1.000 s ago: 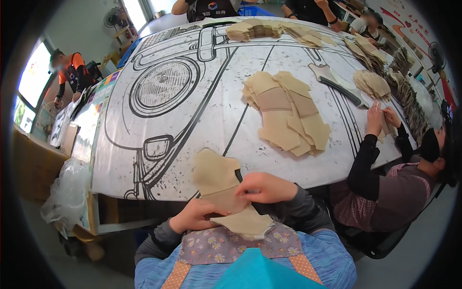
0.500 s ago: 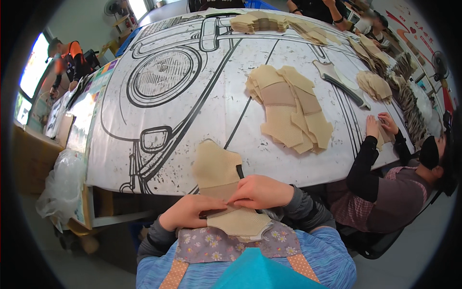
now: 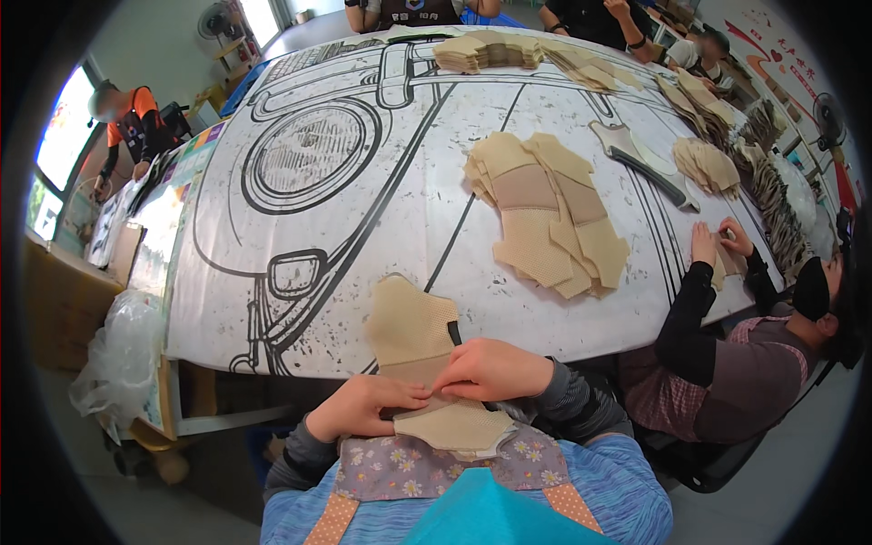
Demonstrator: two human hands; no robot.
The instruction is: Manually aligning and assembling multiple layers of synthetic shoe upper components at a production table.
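The right hand (image 3: 495,368) has its thumb and fingers drawn together in a pinch at the brown middle band of a beige, mesh-textured fabric panel with curved edges (image 3: 413,318); whether anything small sits between the fingertips I cannot tell. The left hand (image 3: 359,404) lies with its fingers over the panel's left edge, its thumb out of sight, so how firmly it grips I cannot tell. The panel reaches from the near edge of the table with a white car-drawing cover (image 3: 218,309) toward the lap, against the grey floral apron (image 3: 391,468). It looks light and pliable, perhaps lightly padded, with a texture that should resist slipping; it seems hardly fragile, though layers beneath could slide apart, as a white edge shows under its near end. The best hold is probably along both sides of the band, fingers flat, clear of the small black strip (image 3: 454,332) at the right edge. Compared with a second ago, the right fingertips, then raised and blurred, are down beside the left ones. Beyond, the loose pile of similar beige panels (image 3: 536,218) lies unchanged on the cover.
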